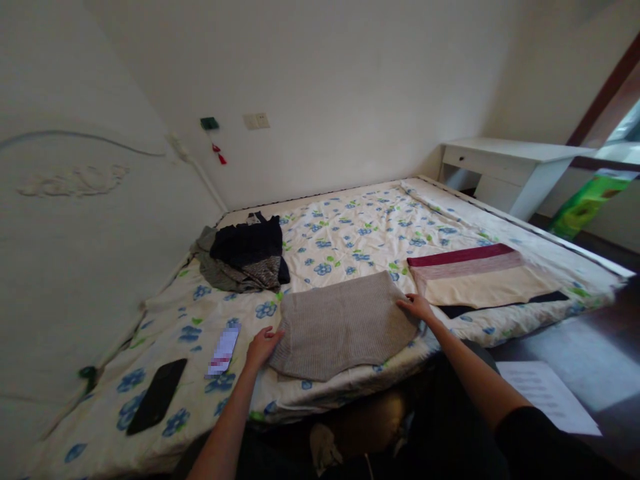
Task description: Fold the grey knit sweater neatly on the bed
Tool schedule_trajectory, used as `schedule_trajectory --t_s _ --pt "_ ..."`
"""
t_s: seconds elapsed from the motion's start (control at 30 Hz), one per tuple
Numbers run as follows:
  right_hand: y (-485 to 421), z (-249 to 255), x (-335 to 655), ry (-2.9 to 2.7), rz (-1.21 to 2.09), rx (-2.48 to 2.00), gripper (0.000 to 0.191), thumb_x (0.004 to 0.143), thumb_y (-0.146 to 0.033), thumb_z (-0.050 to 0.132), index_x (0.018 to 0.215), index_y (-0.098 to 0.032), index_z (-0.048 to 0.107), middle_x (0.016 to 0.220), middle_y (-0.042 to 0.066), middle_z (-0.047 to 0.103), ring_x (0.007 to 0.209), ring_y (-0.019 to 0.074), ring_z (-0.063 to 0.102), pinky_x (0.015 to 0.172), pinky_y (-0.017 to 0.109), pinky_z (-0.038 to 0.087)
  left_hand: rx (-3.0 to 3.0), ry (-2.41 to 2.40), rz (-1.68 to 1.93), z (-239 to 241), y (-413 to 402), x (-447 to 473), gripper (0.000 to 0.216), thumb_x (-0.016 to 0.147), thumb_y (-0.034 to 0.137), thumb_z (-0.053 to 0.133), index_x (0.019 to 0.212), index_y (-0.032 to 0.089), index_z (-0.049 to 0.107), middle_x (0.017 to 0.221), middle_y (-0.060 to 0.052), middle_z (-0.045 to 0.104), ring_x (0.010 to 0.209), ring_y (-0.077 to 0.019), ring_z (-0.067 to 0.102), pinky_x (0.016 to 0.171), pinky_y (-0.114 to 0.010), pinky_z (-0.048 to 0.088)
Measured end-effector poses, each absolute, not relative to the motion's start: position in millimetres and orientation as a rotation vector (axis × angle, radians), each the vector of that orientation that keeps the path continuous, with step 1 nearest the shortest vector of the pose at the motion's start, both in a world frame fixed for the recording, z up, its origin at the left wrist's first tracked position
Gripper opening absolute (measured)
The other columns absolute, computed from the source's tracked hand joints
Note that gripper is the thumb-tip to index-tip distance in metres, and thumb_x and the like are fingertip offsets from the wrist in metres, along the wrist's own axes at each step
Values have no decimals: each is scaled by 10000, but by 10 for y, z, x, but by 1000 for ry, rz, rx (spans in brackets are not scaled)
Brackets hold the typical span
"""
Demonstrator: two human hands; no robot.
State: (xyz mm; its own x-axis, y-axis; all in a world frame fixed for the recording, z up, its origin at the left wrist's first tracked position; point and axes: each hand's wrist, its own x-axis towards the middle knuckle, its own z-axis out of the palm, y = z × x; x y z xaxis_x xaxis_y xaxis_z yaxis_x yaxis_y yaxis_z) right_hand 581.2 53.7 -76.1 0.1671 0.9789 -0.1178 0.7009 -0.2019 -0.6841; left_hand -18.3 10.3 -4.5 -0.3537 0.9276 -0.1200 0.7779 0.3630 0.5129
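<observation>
Running wide across the view, the flowered sheet (345, 230) has the grey ribbed garment (345, 327) lying flat near its front edge, just left of the striped garment (467, 275). The left hand (265, 347) and right hand (416, 307) touch its 2 opposite side edges; whether the fingers pinch the knit or merely rest there, I cannot tell. Good handling probably calls for light, even outward easing, straight ribs, and small creases smoothed without stretching.
</observation>
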Motion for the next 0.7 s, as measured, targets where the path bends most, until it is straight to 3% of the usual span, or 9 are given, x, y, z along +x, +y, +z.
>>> schedule_trajectory --t_s 0.1,0.23,0.4,0.57,0.7 --pt "680 -656 5719 -1683 662 -2078 506 946 -533 812 1255 -133 839 1212 198 841 1142 340 796 971 357 572 1592 2219 370 -6 343 -118 505 888 615 711 1158 200 814 1186 -148 878 1144 -343 822 870 -347 588" --pt "836 -530 5698 -1755 590 -2025 370 985 -489 771 1147 -166 852 1131 160 848 1083 302 780 927 321 536 1651 2291 350 11 580 -152 369 937 539 667 1056 231 831 1158 -119 885 1134 -327 818 868 -338 572" --pt "962 -473 5785 -1635 612 -1942 377 987 -526 742 1001 -160 832 948 132 824 926 282 747 842 322 525 1688 2336 562 25 728 -238 397 958 559 638 1090 234 825 1194 -118 873 1157 -345 797 946 -380 580" --pt "767 -621 5812 -1383 765 -1980 392 926 -473 807 1130 -139 827 1010 154 828 979 285 769 875 332 563 1448 2172 639 -155 531 -166 393 871 412 738 1208 209 749 1144 -117 857 1053 -298 813 952 -375 605" --pt "269 -857 6013 -1148 1032 -1833 478 906 -577 809 1143 -162 813 973 117 832 921 254 781 800 309 601 1055 2054 914 -469 -85 -141 492 858 420 781 1262 167 660 1069 -114 835 1023 -274 816 916 -379 641"
